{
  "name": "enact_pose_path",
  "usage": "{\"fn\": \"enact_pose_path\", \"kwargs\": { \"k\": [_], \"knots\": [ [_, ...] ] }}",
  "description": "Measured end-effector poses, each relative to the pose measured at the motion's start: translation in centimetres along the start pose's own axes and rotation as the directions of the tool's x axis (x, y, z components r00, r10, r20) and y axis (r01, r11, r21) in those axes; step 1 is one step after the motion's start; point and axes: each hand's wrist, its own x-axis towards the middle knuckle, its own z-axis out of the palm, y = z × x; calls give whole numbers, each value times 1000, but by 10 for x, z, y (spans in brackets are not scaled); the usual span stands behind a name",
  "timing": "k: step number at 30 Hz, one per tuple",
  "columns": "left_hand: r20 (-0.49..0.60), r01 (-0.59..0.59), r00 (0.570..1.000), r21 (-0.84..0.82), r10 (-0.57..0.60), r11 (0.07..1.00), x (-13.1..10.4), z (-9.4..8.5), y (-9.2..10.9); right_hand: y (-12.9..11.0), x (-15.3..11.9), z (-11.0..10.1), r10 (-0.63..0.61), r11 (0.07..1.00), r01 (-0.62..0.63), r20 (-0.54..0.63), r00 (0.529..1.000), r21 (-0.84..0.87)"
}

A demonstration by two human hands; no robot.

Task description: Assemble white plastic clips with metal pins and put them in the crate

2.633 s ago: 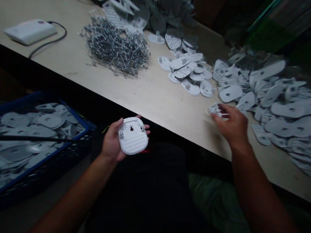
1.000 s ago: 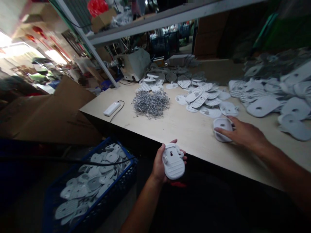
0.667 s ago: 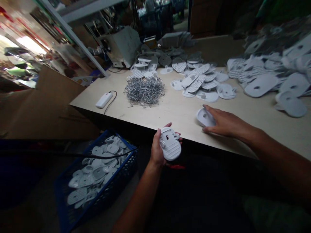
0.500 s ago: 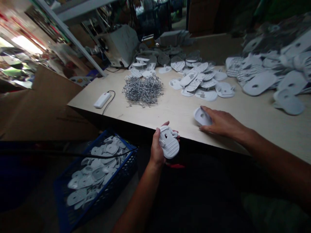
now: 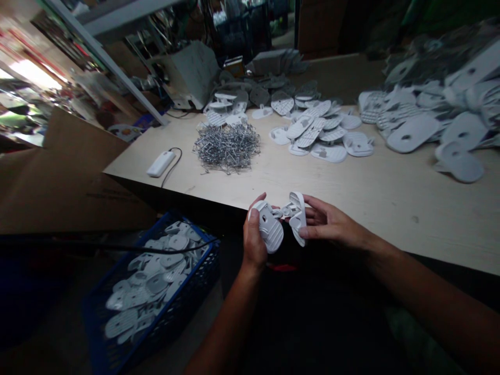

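In the head view, the left hand [image 5: 254, 240] grips a white ridged plate [image 5: 272, 235] with a dark hole, the thumb pressed over its upper face and the fingers beneath. The right hand [image 5: 330, 223] pinches a second white piece [image 5: 298, 223] between thumb and fingers, turned nearly edge-on and tilted. Both pieces are held in front of the body at the near edge of the pale table [image 5: 371, 198]; their inner ends come close together, though the light is dim and I cannot tell whether they touch. Beyond the hands lies a tangled heap of metal wire parts [image 5: 227, 148], with a small white box [image 5: 160, 164] and its dark cord to the left of it. Loose white plates [image 5: 312, 130] are scattered to the right of the wire, and a larger pile of white pieces [image 5: 414, 133] covers the table's far right. Below the table's left part, a blue crate [image 5: 191, 284] holds more white parts [image 5: 152, 284]. A cardboard box [image 5: 66, 177] stands farther left.
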Motion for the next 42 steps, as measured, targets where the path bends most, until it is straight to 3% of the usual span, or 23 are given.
{"fn": "enact_pose_path", "kwargs": {
  "k": [5,9,13,18,22,32,37,42],
  "knots": [
    [-17,-31,999,12,32,999,-1,1,2,-2,-4,6,-14,998,10,-55,998,-60],
    [-54,-66,996,48,69,997,-3,4,3,2,-3,9,-30,997,28,-31,999,-70],
    [-29,-90,995,89,93,992,-9,9,3,12,-2,18,-128,972,110,-74,989,-207],
    [-93,4,996,-114,-14,994,-10,19,13,24,-7,32,-337,813,261,-56,940,-520],
    [-76,155,981,-238,-177,959,-4,20,22,25,-12,36,-358,702,252,-23,934,-667],
    [-61,40,997,-205,-53,978,-11,26,27,5,-26,48,-372,557,231,9,928,-798],
    [-90,-3,996,-157,-11,988,-16,28,25,7,-28,45,-341,572,217,11,940,-791],
    [-96,-17,995,-155,3,988,-19,30,24,8,-24,38,-307,678,238,27,951,-695]
  ]
}}
